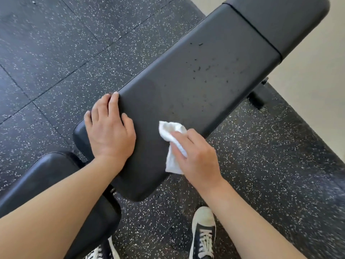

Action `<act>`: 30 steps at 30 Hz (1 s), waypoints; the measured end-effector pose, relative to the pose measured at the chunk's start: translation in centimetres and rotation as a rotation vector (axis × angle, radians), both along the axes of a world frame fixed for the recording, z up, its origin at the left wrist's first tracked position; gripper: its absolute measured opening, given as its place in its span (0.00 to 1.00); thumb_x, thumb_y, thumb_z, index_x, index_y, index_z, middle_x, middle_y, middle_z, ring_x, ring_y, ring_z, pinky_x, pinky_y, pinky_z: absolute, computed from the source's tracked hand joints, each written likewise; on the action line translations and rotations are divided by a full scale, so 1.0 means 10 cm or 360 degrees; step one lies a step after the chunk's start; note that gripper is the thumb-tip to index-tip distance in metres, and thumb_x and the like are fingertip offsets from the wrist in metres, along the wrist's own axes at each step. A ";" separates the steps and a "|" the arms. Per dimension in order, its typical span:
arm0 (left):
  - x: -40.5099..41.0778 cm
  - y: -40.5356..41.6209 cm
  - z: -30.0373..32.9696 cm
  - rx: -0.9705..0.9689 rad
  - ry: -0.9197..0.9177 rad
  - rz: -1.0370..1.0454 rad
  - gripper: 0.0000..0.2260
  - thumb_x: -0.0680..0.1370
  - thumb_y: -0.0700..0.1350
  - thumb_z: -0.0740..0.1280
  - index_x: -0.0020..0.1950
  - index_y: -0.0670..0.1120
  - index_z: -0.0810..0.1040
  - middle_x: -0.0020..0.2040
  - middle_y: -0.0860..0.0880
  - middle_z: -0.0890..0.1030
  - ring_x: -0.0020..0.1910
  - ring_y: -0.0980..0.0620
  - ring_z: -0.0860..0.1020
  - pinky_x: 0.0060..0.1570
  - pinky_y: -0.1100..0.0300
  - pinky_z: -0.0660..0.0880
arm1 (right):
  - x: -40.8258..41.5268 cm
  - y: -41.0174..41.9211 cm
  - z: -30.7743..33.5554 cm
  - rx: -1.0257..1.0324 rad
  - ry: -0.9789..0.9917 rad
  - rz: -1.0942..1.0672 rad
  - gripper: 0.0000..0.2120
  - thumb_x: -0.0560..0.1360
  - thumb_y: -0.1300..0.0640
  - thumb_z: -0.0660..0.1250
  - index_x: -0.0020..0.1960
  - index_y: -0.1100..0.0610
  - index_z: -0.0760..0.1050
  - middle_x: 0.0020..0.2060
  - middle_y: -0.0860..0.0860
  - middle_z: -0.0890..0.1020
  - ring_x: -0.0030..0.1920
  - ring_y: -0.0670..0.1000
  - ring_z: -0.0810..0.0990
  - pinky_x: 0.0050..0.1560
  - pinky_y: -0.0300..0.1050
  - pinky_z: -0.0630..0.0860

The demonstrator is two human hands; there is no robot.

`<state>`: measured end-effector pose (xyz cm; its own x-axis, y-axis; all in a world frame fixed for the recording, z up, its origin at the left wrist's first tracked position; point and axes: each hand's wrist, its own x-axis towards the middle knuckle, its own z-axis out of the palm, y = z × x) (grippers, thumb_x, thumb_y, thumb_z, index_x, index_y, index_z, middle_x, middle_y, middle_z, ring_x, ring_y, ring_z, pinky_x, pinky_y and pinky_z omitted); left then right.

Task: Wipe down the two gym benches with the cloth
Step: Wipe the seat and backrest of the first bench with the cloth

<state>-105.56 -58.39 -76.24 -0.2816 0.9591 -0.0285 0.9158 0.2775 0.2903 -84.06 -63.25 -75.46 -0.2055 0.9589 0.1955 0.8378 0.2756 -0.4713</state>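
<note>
Nearest the camera: two dark lace-up sneakers, the right sneaker (203,234) fully seen, the left sneaker (101,251) partly hidden under a padded roller (56,186) at lower left. Underfoot: speckled black rubber floor (56,53) in tiles. Above the roller: long black bench pad (196,77), running diagonally from lower left to upper right. On the near end of the pad: left hand (110,129), palm down, fingers straight and relaxed, fingertips reaching over the pad's far-left edge, thumb lying on the top surface, holding nothing. Just beside, on the pad's near-right edge: right hand (196,156), fingers curled round a crumpled white cloth (173,144) and pressing it onto the pad; part of the cloth spread ahead of the fingertips, part hanging past the edge below the palm. Mid pad: scattered dark specks and droplets (203,68). Farther on: seam, then a second pad section (280,21) at upper right. Under the far part: dark frame leg (258,96). Far right: pale floor strip (317,81). No containers visible.
</note>
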 end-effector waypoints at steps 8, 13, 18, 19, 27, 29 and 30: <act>0.02 0.04 -0.02 0.0029 0.0019 0.0069 0.28 0.80 0.49 0.57 0.81 0.45 0.67 0.79 0.42 0.69 0.77 0.39 0.66 0.79 0.39 0.57 | -0.08 0.34 -0.13 0.0053 0.0090 -0.0332 0.13 0.76 0.59 0.68 0.58 0.51 0.83 0.43 0.47 0.76 0.39 0.48 0.74 0.37 0.41 0.74; 0.00 0.04 -0.07 0.0041 0.0044 0.0056 0.28 0.80 0.48 0.57 0.81 0.46 0.67 0.79 0.43 0.69 0.77 0.39 0.67 0.79 0.39 0.58 | -0.74 1.08 -0.11 0.0168 0.0015 -0.0242 0.06 0.76 0.57 0.68 0.50 0.55 0.83 0.41 0.52 0.79 0.35 0.54 0.77 0.31 0.47 0.72; 0.00 0.05 -0.09 0.0028 0.0063 0.0066 0.28 0.79 0.50 0.57 0.81 0.46 0.68 0.78 0.43 0.70 0.76 0.39 0.67 0.79 0.39 0.58 | -1.29 1.78 -0.04 -0.0007 -0.0075 -0.0212 0.05 0.77 0.56 0.68 0.46 0.55 0.82 0.43 0.51 0.80 0.41 0.55 0.80 0.33 0.47 0.64; 0.00 0.05 -0.10 0.0034 0.0072 0.0055 0.28 0.79 0.50 0.57 0.80 0.46 0.68 0.78 0.43 0.70 0.76 0.39 0.68 0.79 0.39 0.58 | -1.31 1.81 -0.05 -0.0015 -0.0088 -0.0197 0.05 0.77 0.55 0.68 0.46 0.55 0.81 0.43 0.51 0.80 0.41 0.55 0.80 0.34 0.46 0.62; -0.03 0.04 -0.14 0.0078 0.0123 0.0027 0.28 0.79 0.49 0.58 0.80 0.45 0.68 0.77 0.43 0.71 0.75 0.38 0.69 0.78 0.39 0.60 | -0.39 0.81 -0.12 0.0184 -0.0070 -0.0011 0.09 0.80 0.56 0.66 0.57 0.53 0.84 0.39 0.49 0.72 0.36 0.49 0.69 0.37 0.41 0.67; -0.03 0.04 -0.14 0.0082 0.0127 0.0026 0.28 0.79 0.49 0.59 0.80 0.45 0.68 0.77 0.42 0.71 0.75 0.38 0.69 0.78 0.39 0.60 | -0.06 0.52 -0.15 0.0164 -0.0113 0.0032 0.10 0.81 0.56 0.67 0.59 0.53 0.84 0.39 0.47 0.71 0.37 0.48 0.67 0.39 0.38 0.66; -0.03 0.04 -0.13 0.0084 0.0123 0.0024 0.28 0.79 0.49 0.59 0.80 0.45 0.69 0.77 0.42 0.71 0.75 0.38 0.70 0.78 0.39 0.60 | 0.05 0.44 -0.15 0.0166 -0.0116 0.0056 0.10 0.80 0.57 0.67 0.59 0.53 0.84 0.38 0.47 0.71 0.37 0.48 0.67 0.39 0.38 0.67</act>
<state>-105.82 -57.99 -77.51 -0.2954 0.9543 0.0444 0.9320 0.2776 0.2332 -83.59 -58.84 -76.97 -0.2562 0.9262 0.2768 0.8577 0.3498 -0.3767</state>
